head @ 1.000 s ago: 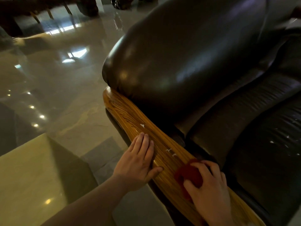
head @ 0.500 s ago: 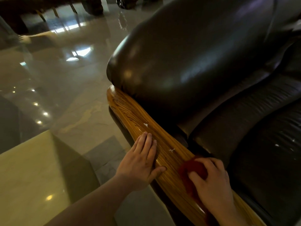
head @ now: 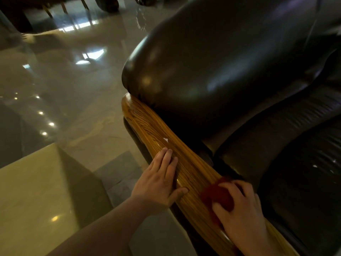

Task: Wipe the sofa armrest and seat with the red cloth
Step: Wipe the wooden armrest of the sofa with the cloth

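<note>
A wooden armrest (head: 153, 126) runs diagonally from the middle toward the bottom right, beside the dark leather sofa seat (head: 304, 172). My right hand (head: 243, 213) grips a bunched red cloth (head: 217, 195) and presses it on the near part of the armrest. My left hand (head: 160, 183) rests flat on the armrest's outer edge, fingers straight, just left of the cloth. A small white fleck (head: 166, 139) sits on the wood beyond my left fingertips. White specks (head: 315, 166) dot the seat.
A bulging dark leather cushion (head: 221, 67) rises over the far end of the armrest. A pale low table top (head: 33, 200) fills the lower left. Glossy tiled floor (head: 64, 89) spreads to the left, with dark furniture legs (head: 48, 10) at the top.
The white flecks near the cloth on the wood are gone. My right hand with the cloth has drawn slightly back along the armrest. My left hand has stayed in place.
</note>
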